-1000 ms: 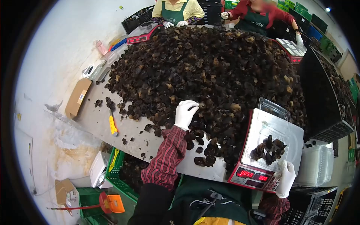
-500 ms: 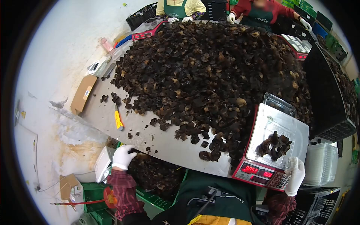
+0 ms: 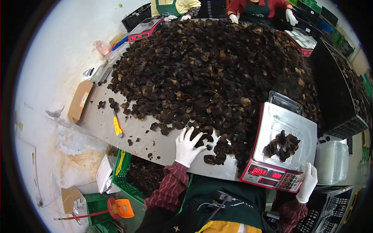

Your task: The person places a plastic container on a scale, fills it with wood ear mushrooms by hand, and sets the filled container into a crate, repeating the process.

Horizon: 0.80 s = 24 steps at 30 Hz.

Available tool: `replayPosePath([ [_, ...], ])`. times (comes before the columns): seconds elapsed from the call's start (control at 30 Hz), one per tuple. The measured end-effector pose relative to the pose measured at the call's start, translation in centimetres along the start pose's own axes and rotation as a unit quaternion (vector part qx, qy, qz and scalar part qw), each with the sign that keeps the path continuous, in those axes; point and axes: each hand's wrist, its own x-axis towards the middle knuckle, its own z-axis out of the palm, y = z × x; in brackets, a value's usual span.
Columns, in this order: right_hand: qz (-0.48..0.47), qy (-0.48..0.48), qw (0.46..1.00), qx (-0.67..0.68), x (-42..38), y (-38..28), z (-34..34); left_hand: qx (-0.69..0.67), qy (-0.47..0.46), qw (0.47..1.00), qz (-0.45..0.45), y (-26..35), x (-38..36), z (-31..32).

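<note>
My left hand (image 3: 188, 148), in a white glove, reaches over the near table edge with fingers spread. Its fingertips are at loose dark wood ear mushrooms (image 3: 204, 134) by the front of the large pile (image 3: 202, 70); nothing is visibly held in it. My right hand (image 3: 308, 181), also gloved, is at the front right corner of the red-framed scale (image 3: 309, 134). Its fingers are bent at the near corner of a clear plastic tray (image 3: 278, 124) and appear closed on it. A small clump of wood ear (image 3: 282, 146) lies in that tray. The red display (image 3: 258, 171) reads 0.053.
A yellow knife (image 3: 117, 126) and a cardboard piece (image 3: 81, 101) lie left. Below the table edge stands a green crate (image 3: 128, 184) of mushrooms. Stacked clear trays (image 3: 332, 161) and a black crate (image 3: 334, 89) flank the scale. Two people work across the table, near other scales (image 3: 144, 29).
My left hand has moved from above the green crate, up and right, to the mushrooms at the pile's front, fingers now spread. My right hand stays at the scale's corner. The view has shifted slightly.
</note>
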Motion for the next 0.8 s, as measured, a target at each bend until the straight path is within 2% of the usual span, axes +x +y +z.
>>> replayPosePath([
  [0.1,0.018,-0.007,1.0,0.011,-0.1,-0.4,0.3,-0.069,0.09,0.993,-0.011,-2.0,-0.9,0.9],
  [0.23,0.026,0.008,0.999,0.016,-0.3,-1.0,1.4,-0.139,0.078,0.986,-0.052,-2.5,-0.9,0.7],
  [0.33,0.032,-0.002,0.999,0.033,-0.3,-1.3,1.4,-0.124,0.062,0.989,-0.043,-0.6,0.6,-0.4],
  [0.4,0.032,-0.002,0.999,0.026,-0.4,-1.5,1.3,-0.083,0.073,0.994,0.006,0.4,1.4,-0.1],
  [0.47,0.026,-0.005,0.999,0.045,-0.5,-1.6,1.3,-0.092,0.067,0.993,0.004,1.2,1.8,0.6],
  [0.53,0.027,-0.005,0.999,0.044,-0.7,-1.9,1.4,-0.015,0.029,0.999,-0.005,1.9,1.9,0.7],
  [0.57,0.024,0.001,0.999,0.043,-0.7,-2.1,1.6,0.025,0.043,0.999,0.0,2.2,1.8,0.8],
  [0.67,0.022,0.005,0.999,0.044,-0.5,-1.5,1.6,0.032,0.04,0.999,-0.001,0.2,0.7,1.9],
  [0.7,0.03,-0.003,0.999,0.038,-0.4,-1.4,1.5,0.042,0.084,0.995,0.031,-0.1,0.6,1.7],
  [0.77,0.04,-0.003,0.998,0.044,-0.2,-1.1,1.7,0.029,0.074,0.996,0.045,-0.5,0.3,1.4],
  [0.8,0.016,0.009,1.0,0.022,-0.2,-0.8,2.1,0.016,0.064,0.996,0.056,-0.5,0.2,1.4],
])
